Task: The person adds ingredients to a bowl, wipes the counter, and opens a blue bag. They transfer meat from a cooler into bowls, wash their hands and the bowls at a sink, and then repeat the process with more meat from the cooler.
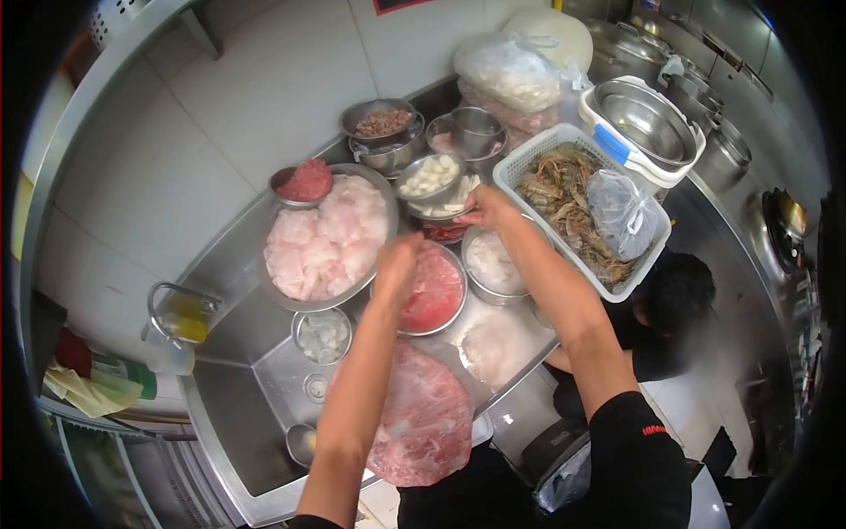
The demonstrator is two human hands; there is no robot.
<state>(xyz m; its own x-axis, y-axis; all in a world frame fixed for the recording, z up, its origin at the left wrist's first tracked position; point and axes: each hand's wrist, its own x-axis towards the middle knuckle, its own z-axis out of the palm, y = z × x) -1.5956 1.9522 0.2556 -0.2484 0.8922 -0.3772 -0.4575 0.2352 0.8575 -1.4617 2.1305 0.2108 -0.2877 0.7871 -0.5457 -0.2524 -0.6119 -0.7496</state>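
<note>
My left hand [401, 263], smeared by motion, is over the left edge of a metal bowl of red meat [436, 291]; its fingers do not show clearly. My right hand [486, 209] has its fingers closed at the rim of a metal bowl with white strips [456, 196]. Partly on top of that bowl is a smaller bowl of white balls [430, 176]. Beneath it shows dark red meat [443, 232]. Beside my right forearm stands a bowl of pale food [494, 263]. Left of my left hand lies a large round tray of pale pink meat pieces [322, 238].
A large slab of meat [421, 414] lies near the sink's front edge. At right is a white basket of shrimp [564, 189] with a tied plastic bag [622, 212]. A faucet [163, 304] stands left. Another person [679, 295] crouches below at right.
</note>
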